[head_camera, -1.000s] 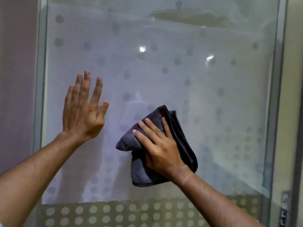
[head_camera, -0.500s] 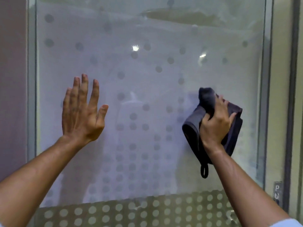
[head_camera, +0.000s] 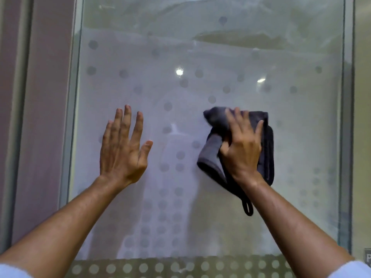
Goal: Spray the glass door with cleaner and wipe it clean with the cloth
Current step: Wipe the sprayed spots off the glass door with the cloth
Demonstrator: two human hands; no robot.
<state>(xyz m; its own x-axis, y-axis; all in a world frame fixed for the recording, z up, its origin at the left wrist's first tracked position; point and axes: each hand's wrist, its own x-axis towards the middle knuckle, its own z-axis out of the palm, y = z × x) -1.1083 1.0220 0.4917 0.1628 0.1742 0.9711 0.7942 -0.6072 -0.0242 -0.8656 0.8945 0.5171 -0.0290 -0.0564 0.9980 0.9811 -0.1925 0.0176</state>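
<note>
The glass door (head_camera: 200, 77) fills the head view, frosted with grey dots and faint reflections. My right hand (head_camera: 243, 149) presses a folded dark grey cloth (head_camera: 267, 153) flat against the glass right of centre; the cloth's hanging loop dangles below my wrist. My left hand (head_camera: 123, 149) lies flat on the glass to the left, fingers spread, holding nothing. No spray bottle is in view.
A metal door frame (head_camera: 70, 117) runs down the left with a mauve wall panel (head_camera: 46, 117) beside it. The door's right edge (head_camera: 347, 117) borders a pale wall. A small sign plate (head_camera: 367, 257) shows at the lower right. A dotted band (head_camera: 160, 267) crosses the bottom.
My right hand swept the cloth from the lower middle rightwards, then back left and slightly up. The left hand stayed flat on the glass. The camera shifted right to left.
</note>
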